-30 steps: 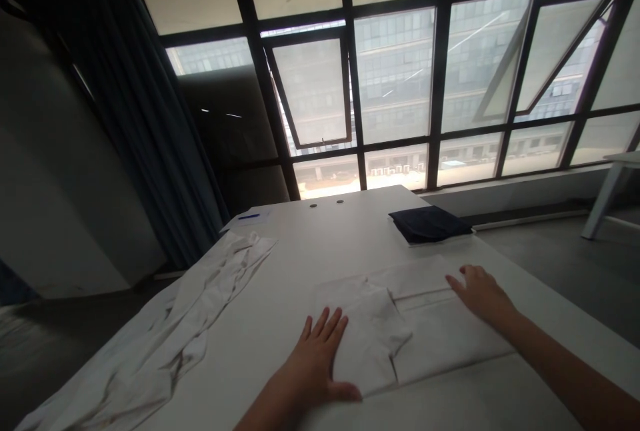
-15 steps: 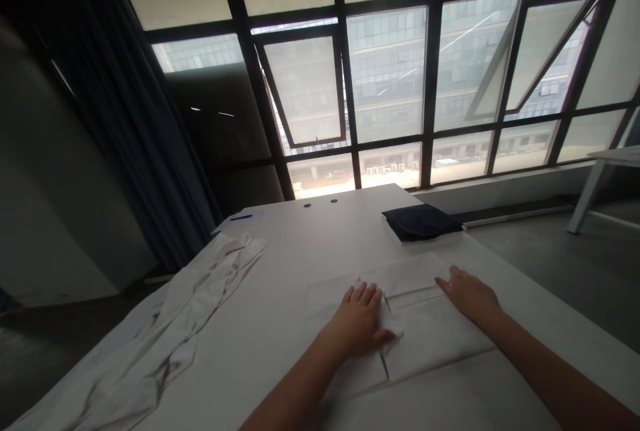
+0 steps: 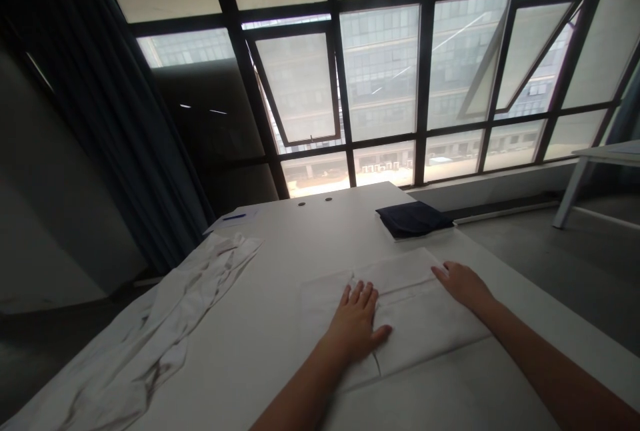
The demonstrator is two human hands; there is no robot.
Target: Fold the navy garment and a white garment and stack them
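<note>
A folded white garment (image 3: 425, 324) lies flat on the white table in front of me. My left hand (image 3: 356, 321) rests palm down on its left part, fingers spread and thumb out to the right. A short crease line shows just below that thumb. At the garment's far right edge, my right hand (image 3: 463, 286) has its thumb and fingers closed on the cloth. The tips of its other fingers are partly hidden. Layered fold lines run across the garment between both hands.
Crumpled white cloth (image 3: 165, 344) spreads along the table's left side. A folded dark navy cloth (image 3: 414, 218) sits near the right edge. Beyond the left pile lie a paper and a blue pen (image 3: 234, 217). Windows rise behind the white table (image 3: 300, 244); another table (image 3: 575, 184) stands at right.
The left hand has pressed over the folded layer, and the cloth under it lies flatter, with the gaps along its crease smaller. The right hand stays at the edge. The view has shifted slightly.
</note>
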